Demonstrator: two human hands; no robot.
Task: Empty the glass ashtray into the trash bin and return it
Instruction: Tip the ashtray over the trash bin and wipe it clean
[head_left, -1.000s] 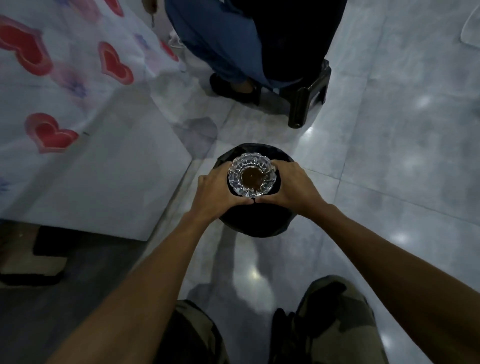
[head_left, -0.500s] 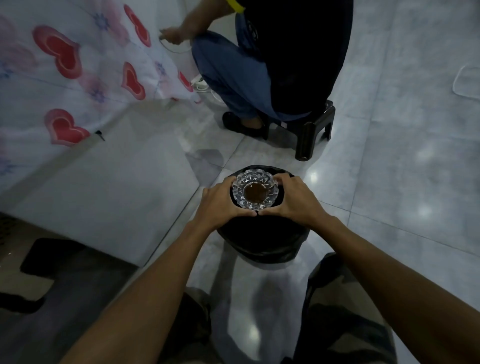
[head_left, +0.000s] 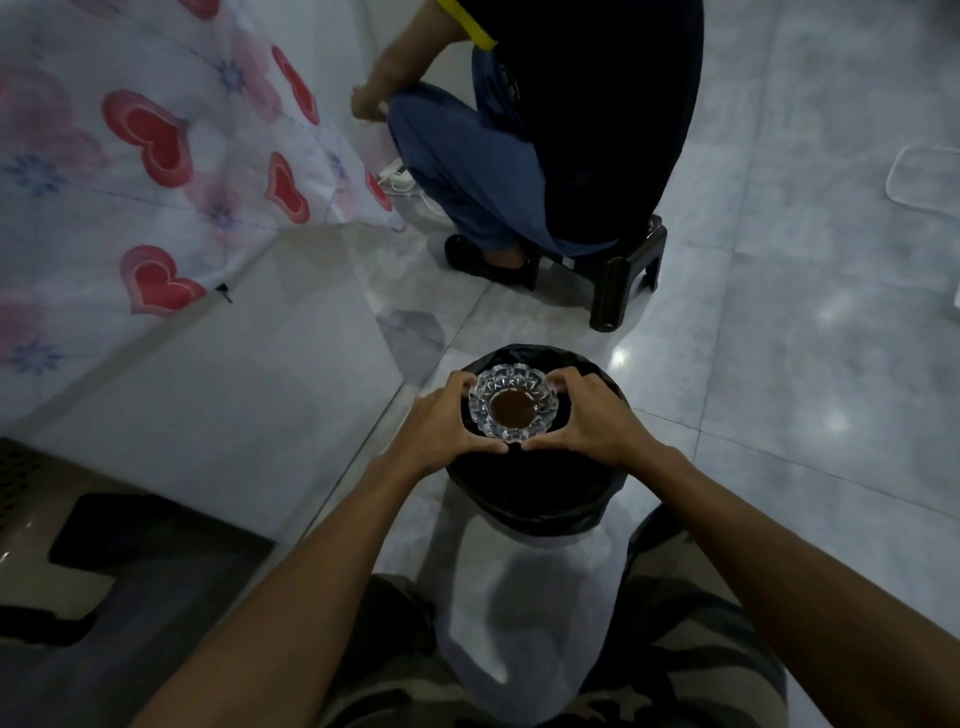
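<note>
The cut-glass ashtray (head_left: 511, 405) is held level, with a brown patch in its middle. My left hand (head_left: 439, 423) grips its left rim and my right hand (head_left: 592, 421) grips its right rim, thumbs meeting at the near edge. Directly under it stands the trash bin (head_left: 530, 493), lined with a black bag, on the tiled floor. The hands and ashtray hide most of the bin's opening.
A person (head_left: 545, 130) sits on a low dark stool (head_left: 623, 270) just beyond the bin. A table with a heart-print cloth (head_left: 156, 156) stands at the left, its side panel reaching near the bin. My legs in camouflage trousers (head_left: 675, 649) are below. Grey floor tiles spread to the right.
The view has tilted up, showing more of the seated person. Both hands keep the ashtray level above the bin, with no visible shift relative to it.
</note>
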